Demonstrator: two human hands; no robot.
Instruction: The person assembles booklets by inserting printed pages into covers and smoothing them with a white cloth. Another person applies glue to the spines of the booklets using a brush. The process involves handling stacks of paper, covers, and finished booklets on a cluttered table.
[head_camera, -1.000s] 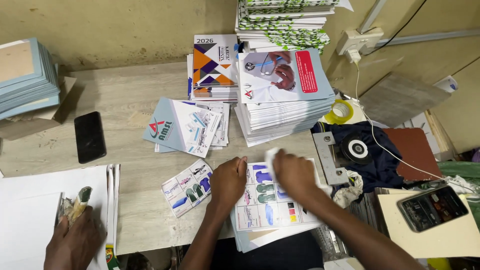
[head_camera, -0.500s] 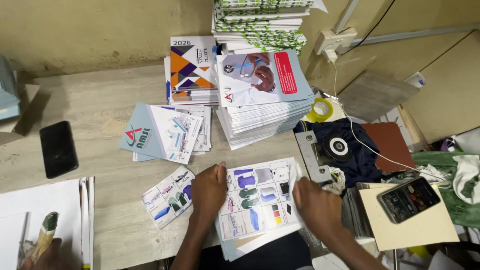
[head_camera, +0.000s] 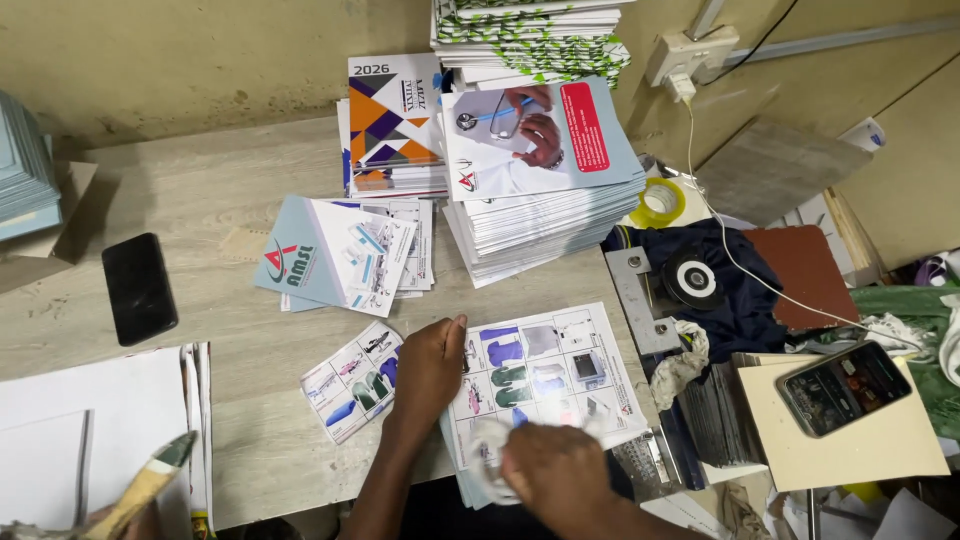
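Note:
A stack of printed sheets with small product pictures (head_camera: 560, 365) lies at the near edge of the wooden table (head_camera: 220, 200). My left hand (head_camera: 430, 365) rests flat on the stack's left edge, fingers together. My right hand (head_camera: 555, 470) is over the stack's near corner, closed around a blurred, crumpled white cloth (head_camera: 490, 450). A smaller loose picture sheet (head_camera: 345, 385) sits just left of my left hand.
Leaflets (head_camera: 335, 255) fan out mid-table, and tall booklet stacks (head_camera: 540, 180) stand behind. A black phone (head_camera: 138, 288) lies at left. A tape roll (head_camera: 658, 200), dark cloth, metal tool (head_camera: 690, 280) and second phone (head_camera: 845, 385) crowd the right. Another person's hand holds a brush (head_camera: 150, 485) over white sheets at bottom left.
My right hand has come back from the clutter on the right to the stack's near corner, now with white cloth in it. My left hand stayed on the stack.

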